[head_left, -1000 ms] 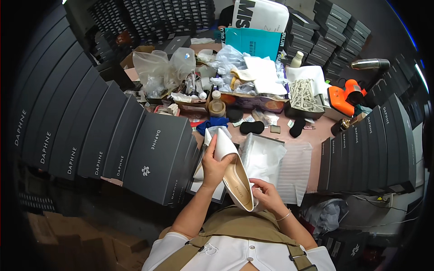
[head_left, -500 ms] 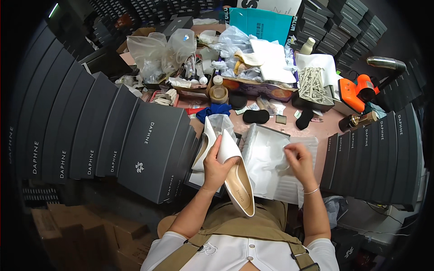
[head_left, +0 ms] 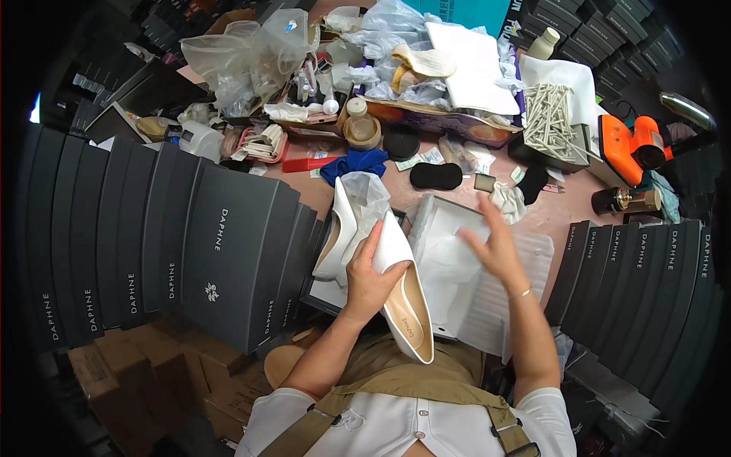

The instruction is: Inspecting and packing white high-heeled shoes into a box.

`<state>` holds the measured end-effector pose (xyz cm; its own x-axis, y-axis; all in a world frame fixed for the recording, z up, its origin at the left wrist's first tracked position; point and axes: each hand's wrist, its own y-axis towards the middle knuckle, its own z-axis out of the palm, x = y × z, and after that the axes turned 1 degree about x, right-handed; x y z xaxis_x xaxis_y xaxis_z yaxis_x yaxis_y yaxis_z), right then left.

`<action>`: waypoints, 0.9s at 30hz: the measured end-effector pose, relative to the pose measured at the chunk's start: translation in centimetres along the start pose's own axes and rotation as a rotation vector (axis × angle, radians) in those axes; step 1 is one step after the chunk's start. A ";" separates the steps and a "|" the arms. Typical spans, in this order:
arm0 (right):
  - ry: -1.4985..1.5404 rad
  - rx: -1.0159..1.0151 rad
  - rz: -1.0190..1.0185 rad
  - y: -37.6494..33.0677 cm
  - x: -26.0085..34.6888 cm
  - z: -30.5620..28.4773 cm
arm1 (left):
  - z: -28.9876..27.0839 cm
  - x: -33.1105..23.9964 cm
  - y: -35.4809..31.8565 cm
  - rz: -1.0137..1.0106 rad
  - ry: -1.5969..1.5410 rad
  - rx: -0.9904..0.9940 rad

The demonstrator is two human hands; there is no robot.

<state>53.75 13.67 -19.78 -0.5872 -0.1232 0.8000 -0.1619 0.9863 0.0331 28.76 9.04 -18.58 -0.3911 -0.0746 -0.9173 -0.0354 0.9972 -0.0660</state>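
Note:
My left hand point(head_left: 367, 280) grips a white pointed-toe pump point(head_left: 409, 308), its toe away from me and its beige insole facing up. Left of it, a second white pump point(head_left: 335, 240) stands in a dark shoebox point(head_left: 324, 298), with translucent wrapping point(head_left: 365, 196) bunched beside it. My right hand point(head_left: 496, 247), empty with fingers apart, hovers over the right part of an open box part lined with white paper point(head_left: 442, 266). A ribbed translucent sheet point(head_left: 525, 266) lies under that wrist. Beyond the fingertips rests a crumpled whitish wad point(head_left: 509, 202).
Dark shoeboxes line up at left point(head_left: 236, 251) and right point(head_left: 640, 274). Behind are a blue cloth point(head_left: 354, 164), a black oval pad point(head_left: 435, 176), a jar point(head_left: 361, 129), a box of white sticks point(head_left: 550, 114) and an orange tool point(head_left: 628, 145).
My right hand has gone from pinched fingers to spread ones, reaching slightly farther away. A crumpled wad now lies beyond it. My left hand still holds the pump. The view has shifted.

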 end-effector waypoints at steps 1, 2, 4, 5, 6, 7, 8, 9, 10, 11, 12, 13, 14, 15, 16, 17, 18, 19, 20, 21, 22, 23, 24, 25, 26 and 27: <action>0.297 0.180 0.163 -1.9 1.9 1.6 | 0.1 0.2 0.2 0.002 -0.002 0.002; 0.593 0.357 0.326 -4.1 3.7 3.2 | 0.2 0.2 0.3 0.007 -0.006 0.005; 0.998 0.495 0.365 -7.8 5.7 6.6 | -0.2 -0.8 0.5 0.050 0.036 0.097; 1.052 0.535 0.507 -9.0 5.9 7.6 | -0.4 -1.1 0.5 0.071 0.061 0.140; 1.015 0.519 0.538 -9.7 5.6 7.7 | -0.6 -0.8 0.3 0.034 -0.013 0.251; 0.979 0.506 0.570 -10.4 5.4 7.6 | -0.9 -0.4 0.2 0.001 -0.150 0.305; 1.014 0.526 0.592 -10.6 5.6 7.2 | -1.3 -0.2 0.1 -0.029 -0.286 0.367; 1.048 0.548 0.613 -10.6 5.9 6.6 | -1.7 -0.1 0.0 -0.061 -0.421 0.428; 1.083 0.573 0.634 -10.7 6.1 6.2 | -2.4 -0.3 -0.3 -0.111 -0.469 0.493; 1.102 0.590 0.632 -10.8 6.0 6.0 | -2.7 -0.5 -0.6 -0.104 -0.469 0.498; 1.122 0.608 0.628 -11.0 6.0 5.8 | -2.9 -0.7 -0.9 -0.097 -0.469 0.502; 1.140 0.628 0.625 -11.4 6.0 5.8 | -3.1 -0.9 -1.2 -0.091 -0.469 0.504; 1.115 0.625 0.602 -11.5 6.2 5.9 | -3.4 -1.0 -1.5 -0.091 -0.485 0.501; 1.103 0.617 0.595 -11.8 6.7 5.9 | -3.7 -1.2 -1.9 -0.091 -0.501 0.496; 1.092 0.609 0.588 -12.0 7.4 5.8 | -4.0 -1.3 -2.2 -0.091 -0.517 0.491; 1.083 0.601 0.583 -12.2 8.0 5.8 | -4.3 -1.3 -2.5 -0.074 -0.507 0.480; 1.101 0.602 0.564 -12.4 8.3 6.0 | -4.5 -1.3 -2.9 -0.057 -0.496 0.468; 1.119 0.603 0.546 -12.6 8.4 6.3 | -4.7 -1.3 -3.1 -0.040 -0.485 0.456; 1.140 0.603 0.531 -12.9 8.5 6.6 | -4.9 -1.3 -3.4 -0.030 -0.475 0.450; 1.154 0.614 0.536 -13.0 8.5 6.8 | -5.1 -1.5 -3.6 -0.020 -0.465 0.443; 1.167 0.625 0.541 -13.1 8.4 7.0 | -5.4 -1.7 -3.8 -0.010 -0.456 0.436; 1.181 0.637 0.549 -13.3 8.4 7.1 | -5.6 -1.8 -4.0 -0.015 -0.440 0.432; 1.187 0.644 0.552 -13.4 8.4 7.2 | -5.8 -2.0 -4.2 -0.020 -0.424 0.427; 1.193 0.650 0.556 -13.5 8.5 7.3 | -6.0 -2.1 -4.3 -0.024 -0.408 0.422; 1.199 0.660 0.560 -13.5 8.5 7.4 | -6.1 -2.1 -4.5 -0.021 -0.402 0.407; 1.204 0.661 0.568 -13.5 8.6 7.4 | -6.1 -2.2 -4.6 -0.018 -0.396 0.392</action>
<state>44.99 -1.52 -17.75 0.2460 0.7397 0.6264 -0.6574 0.6022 -0.4529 24.11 4.57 -13.89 -0.0151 -0.1587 -0.9872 0.3358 0.9292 -0.1545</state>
